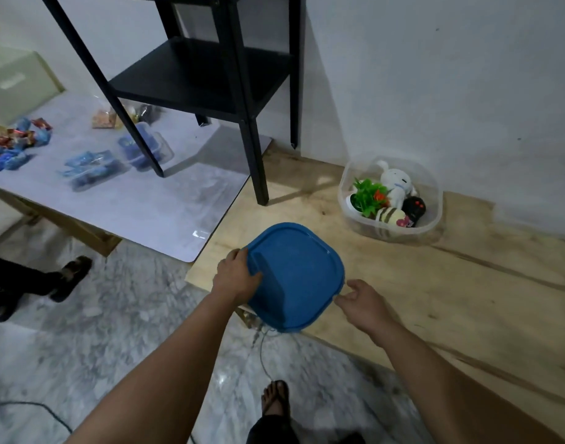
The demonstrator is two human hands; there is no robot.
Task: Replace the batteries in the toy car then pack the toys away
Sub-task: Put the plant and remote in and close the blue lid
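I hold a blue plastic lid (295,277) in front of me, tilted, above the edge of a wooden platform (435,299). My left hand (236,277) grips its left rim with the fingers over the top. My right hand (361,299) pinches its right corner. A clear plastic tub (346,184) stands open on the platform near the wall, to the far right of the lid. Inside it lie a white plush toy (395,184), a green plastic plant (369,195), a striped toy (390,216) and a black toy with red buttons (414,208).
A black metal shelf (204,75) stands with its legs on a low white table (166,200) and the platform. Blue packets and clear boxes (92,168) lie on the table. Another person's sandalled feet (70,277) are at the left; my foot (274,398) is below.
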